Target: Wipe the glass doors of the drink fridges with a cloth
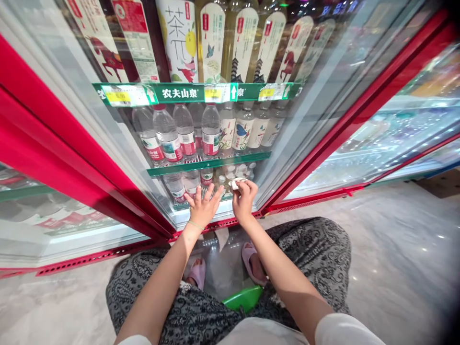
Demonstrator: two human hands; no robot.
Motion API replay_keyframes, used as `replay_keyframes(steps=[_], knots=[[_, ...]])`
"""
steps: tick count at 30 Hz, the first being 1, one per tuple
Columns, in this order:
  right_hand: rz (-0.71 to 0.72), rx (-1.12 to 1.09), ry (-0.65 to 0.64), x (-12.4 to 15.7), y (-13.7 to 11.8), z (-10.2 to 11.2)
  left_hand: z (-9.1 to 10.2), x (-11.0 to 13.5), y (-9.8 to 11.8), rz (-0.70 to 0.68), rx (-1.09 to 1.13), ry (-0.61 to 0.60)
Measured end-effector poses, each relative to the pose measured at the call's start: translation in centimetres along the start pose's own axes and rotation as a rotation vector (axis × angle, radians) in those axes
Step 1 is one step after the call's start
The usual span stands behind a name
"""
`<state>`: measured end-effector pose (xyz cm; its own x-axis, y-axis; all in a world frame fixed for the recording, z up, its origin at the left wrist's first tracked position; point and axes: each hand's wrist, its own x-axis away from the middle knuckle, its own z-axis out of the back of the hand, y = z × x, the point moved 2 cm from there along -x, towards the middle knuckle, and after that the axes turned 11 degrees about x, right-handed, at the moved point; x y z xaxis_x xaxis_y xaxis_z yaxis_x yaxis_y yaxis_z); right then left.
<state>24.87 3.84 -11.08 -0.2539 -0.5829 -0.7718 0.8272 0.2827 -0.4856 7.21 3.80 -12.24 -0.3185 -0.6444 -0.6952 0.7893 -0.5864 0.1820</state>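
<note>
My left hand (204,206) is held up with its fingers spread, at the lower part of the fridge's glass door (215,184). It looks to be against the glass, with nothing in it. A crumpled white tissue or cloth (235,183) is pinched in the fingers of my right hand (245,199), close to the same pane. Behind the glass, water bottles (171,139) with red and white labels stand on the middle shelf. Beside them are clear bottles (243,132) with pale labels. More bottles on the bottom shelf are partly hidden by my hands.
Red door frames (309,158) run along both sides of the pane. Large tea bottles (178,43) fill the upper shelf above a green price strip (185,93). A green object (244,299) lies between my legs on the marble floor (398,249). A cardboard box (442,182) sits at right.
</note>
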Motion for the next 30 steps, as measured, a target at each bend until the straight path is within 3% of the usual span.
replay_keyframes(steps=[6,8,10,12,15,17,21,24,28,30], knots=[[-0.007,0.039,-0.100,5.0,1.8,-0.3,0.5,-0.3,0.4,-0.046,-0.081,0.029],[-0.044,0.042,-0.083,4.9,2.8,0.0,0.7,-0.4,0.5,-0.070,-0.111,0.049],[-0.186,0.052,0.014,3.1,4.2,0.4,0.7,-0.4,0.5,-0.075,-0.100,0.057],[-0.415,0.067,0.165,0.8,5.6,0.8,0.5,-0.4,0.4,-0.060,-0.046,0.056],[-0.631,0.086,0.295,-0.4,5.7,0.8,0.1,-0.5,0.2,-0.018,0.039,0.039],[-0.536,0.096,0.245,0.6,4.2,0.2,-0.1,-0.5,0.3,-0.017,0.053,0.041],[-0.181,0.077,0.031,3.0,1.6,-0.4,0.2,-0.7,0.5,-0.076,0.000,0.068],[-0.194,0.099,0.070,1.2,4.5,1.1,0.5,-0.9,0.8,-0.097,-0.033,0.063],[-0.511,0.215,0.317,-3.0,11.0,3.6,0.8,-1.3,1.5,-0.111,-0.084,0.087],[-0.616,0.237,0.366,-2.9,11.9,3.6,0.8,-1.4,2.0,-0.107,-0.105,0.104]])
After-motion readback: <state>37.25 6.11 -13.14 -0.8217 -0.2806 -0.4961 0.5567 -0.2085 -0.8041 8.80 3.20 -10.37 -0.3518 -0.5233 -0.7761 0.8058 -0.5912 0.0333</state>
